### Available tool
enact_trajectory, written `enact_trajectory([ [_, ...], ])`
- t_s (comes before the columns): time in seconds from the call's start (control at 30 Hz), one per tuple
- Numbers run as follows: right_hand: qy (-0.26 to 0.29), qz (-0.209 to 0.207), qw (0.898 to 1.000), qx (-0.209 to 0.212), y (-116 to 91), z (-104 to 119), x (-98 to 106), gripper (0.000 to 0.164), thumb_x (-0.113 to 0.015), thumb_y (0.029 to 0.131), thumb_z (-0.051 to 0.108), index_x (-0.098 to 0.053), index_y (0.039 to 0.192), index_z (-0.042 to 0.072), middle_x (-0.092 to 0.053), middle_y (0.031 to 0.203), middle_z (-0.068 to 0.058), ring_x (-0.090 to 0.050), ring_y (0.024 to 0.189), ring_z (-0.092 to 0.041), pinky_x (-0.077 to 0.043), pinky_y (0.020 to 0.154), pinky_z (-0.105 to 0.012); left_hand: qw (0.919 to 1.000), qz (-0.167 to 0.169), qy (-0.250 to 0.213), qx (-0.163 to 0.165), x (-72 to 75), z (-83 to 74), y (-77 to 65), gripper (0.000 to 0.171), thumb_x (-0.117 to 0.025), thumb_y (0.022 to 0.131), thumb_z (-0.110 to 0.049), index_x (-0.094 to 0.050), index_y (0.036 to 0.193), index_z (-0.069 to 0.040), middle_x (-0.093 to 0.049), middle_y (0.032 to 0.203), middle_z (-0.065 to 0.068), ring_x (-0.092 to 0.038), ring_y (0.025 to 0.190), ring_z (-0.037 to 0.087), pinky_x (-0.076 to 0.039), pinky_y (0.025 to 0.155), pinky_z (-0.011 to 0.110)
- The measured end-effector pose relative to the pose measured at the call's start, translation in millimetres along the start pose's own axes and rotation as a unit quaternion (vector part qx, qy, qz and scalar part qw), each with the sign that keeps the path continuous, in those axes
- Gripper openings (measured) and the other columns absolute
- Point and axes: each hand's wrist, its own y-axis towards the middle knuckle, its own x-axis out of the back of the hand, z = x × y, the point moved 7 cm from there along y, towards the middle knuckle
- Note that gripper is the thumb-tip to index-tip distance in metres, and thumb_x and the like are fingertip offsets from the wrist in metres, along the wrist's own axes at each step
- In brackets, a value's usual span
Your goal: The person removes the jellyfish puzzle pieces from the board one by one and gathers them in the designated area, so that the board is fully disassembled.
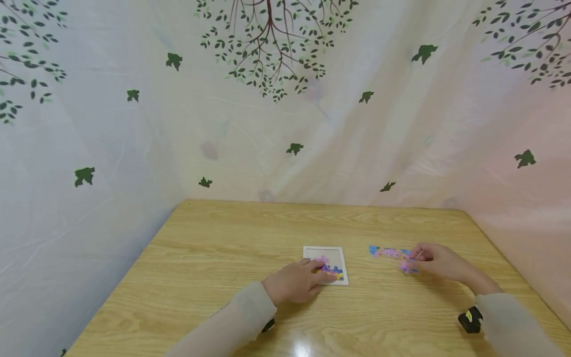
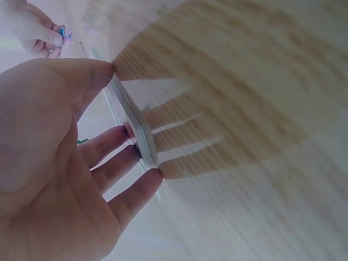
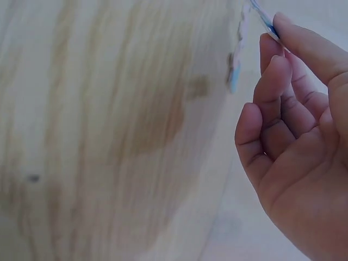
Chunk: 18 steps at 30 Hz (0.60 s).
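My left hand (image 1: 296, 281) lies over the near left part of a white-rimmed puzzle tray (image 1: 345, 265), its fingers extended onto it. In the left wrist view, the thumb and little finger touch the tray's edge (image 2: 133, 117). Pink, purple, blue and yellow puzzle pieces (image 1: 332, 270) fill the tray's near part; its far part shows a bare base. To the right, my right hand (image 1: 439, 260) pinches a puzzle piece (image 3: 266, 23) between thumb and index finger, the other fingers curled. Loose puzzle pieces (image 1: 390, 253) with a pink face lie beside that hand, partly covered by it.
The wood-grained table (image 1: 232, 238) extends around the tray to both sides. Behind it hangs a pale curtain (image 1: 250, 163) with printed leaves and branches. A black device (image 1: 470, 320) is at the right wrist.
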Motion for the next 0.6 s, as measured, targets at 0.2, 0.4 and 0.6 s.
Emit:
enact_trajectory([
  [0.2, -0.010, -0.005, 0.999, -0.045, -4, -15, 1, 0.025, -0.070, 0.100, 0.024, -0.064, 0.106, 0.001, -0.066, 0.087, -0.002, -0.053, 0.075, -0.008, -0.047, 0.064, -0.024, 1.0000, 0.005, 0.001, 0.001, 0.4, -0.2, -0.9, 0.046, -0.053, 0.108, -0.029, -0.052, 0.153, -0.039, -0.045, 0.160, 0.004, -0.045, 0.146, 0.021, -0.041, 0.116, 0.032],
  [0.4, -0.032, -0.016, 0.996, -0.079, -3, -26, 2, 0.030, -0.072, 0.099, 0.029, -0.067, 0.107, 0.001, -0.067, 0.092, -0.004, -0.055, 0.079, -0.013, -0.049, 0.065, -0.026, 0.9999, 0.011, -0.002, 0.006, -0.9, 0.7, -0.4, 0.046, -0.053, 0.109, -0.031, -0.051, 0.153, -0.041, -0.043, 0.162, 0.002, -0.043, 0.147, 0.020, -0.040, 0.117, 0.031],
  [0.6, -0.052, -0.012, 0.995, -0.088, 1, -30, 2, 0.030, -0.072, 0.099, 0.030, -0.070, 0.107, 0.001, -0.068, 0.091, -0.003, -0.056, 0.080, -0.015, -0.050, 0.067, -0.026, 0.9995, 0.019, -0.017, 0.017, -3.2, 2.4, -0.4, 0.047, -0.053, 0.109, -0.032, -0.050, 0.154, -0.043, -0.042, 0.163, 0.001, -0.043, 0.147, 0.023, -0.040, 0.117, 0.034],
])
